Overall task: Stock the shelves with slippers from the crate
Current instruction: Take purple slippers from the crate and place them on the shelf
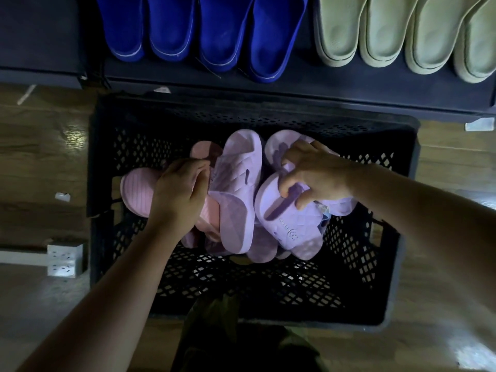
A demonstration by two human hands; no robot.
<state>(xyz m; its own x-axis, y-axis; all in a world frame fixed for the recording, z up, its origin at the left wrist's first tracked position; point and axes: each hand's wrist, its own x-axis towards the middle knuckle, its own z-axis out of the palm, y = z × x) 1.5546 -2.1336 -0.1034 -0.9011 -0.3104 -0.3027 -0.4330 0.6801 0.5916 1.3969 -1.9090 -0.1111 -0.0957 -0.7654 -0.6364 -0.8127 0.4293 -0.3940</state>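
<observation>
A black perforated crate (397, 200) stands on the floor below a dark shelf (295, 89). Inside lie several lilac slippers and pink ones (139, 191). My left hand (179, 194) reaches into the crate and grips the strap edge of a lilac quilted slipper (236, 189), over the pink ones. My right hand (314, 175) is closed on the strap of another lilac slipper (290, 232), fingers hooked under it. More lilac slippers lie partly hidden beneath.
On the shelf stand several blue slippers (198, 30) at the left and several beige slippers (402, 33) at the right. A white power strip (64, 260) lies on the wooden floor left of the crate. My trousers (228, 339) show at the bottom.
</observation>
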